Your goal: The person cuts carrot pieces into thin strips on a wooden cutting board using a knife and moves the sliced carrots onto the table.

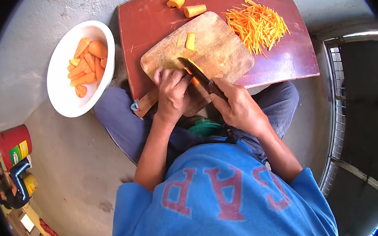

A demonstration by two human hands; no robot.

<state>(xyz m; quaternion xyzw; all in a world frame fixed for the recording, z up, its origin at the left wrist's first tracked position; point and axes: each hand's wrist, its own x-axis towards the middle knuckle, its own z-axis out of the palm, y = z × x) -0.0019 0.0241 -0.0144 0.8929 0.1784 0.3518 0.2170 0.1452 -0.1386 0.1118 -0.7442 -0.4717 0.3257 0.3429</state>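
Observation:
My right hand (239, 104) is wrapped round the handle of a dark-bladed knife (199, 75), its blade slanting up and left over the wooden cutting board (222, 38). Under and beside the blade lies a piece of carrot (195, 81), partly hidden. Curled fingers of my left hand (172, 91) press on this carrot at the board's near left side, close to the blade. Farther up the board rests a flat carrot slice (190, 42) with a thin sliver beside it. The board's handle, with a blue cord on it, points toward the lower left.
A red table (292, 66) bears the board, a heap of carrot strips (257, 27) at the right, and two carrot chunks (195, 11) at the back. Left of it stands a white basin (64, 102) of peeled carrots (86, 64). A red bucket (15, 144) and people are farther left.

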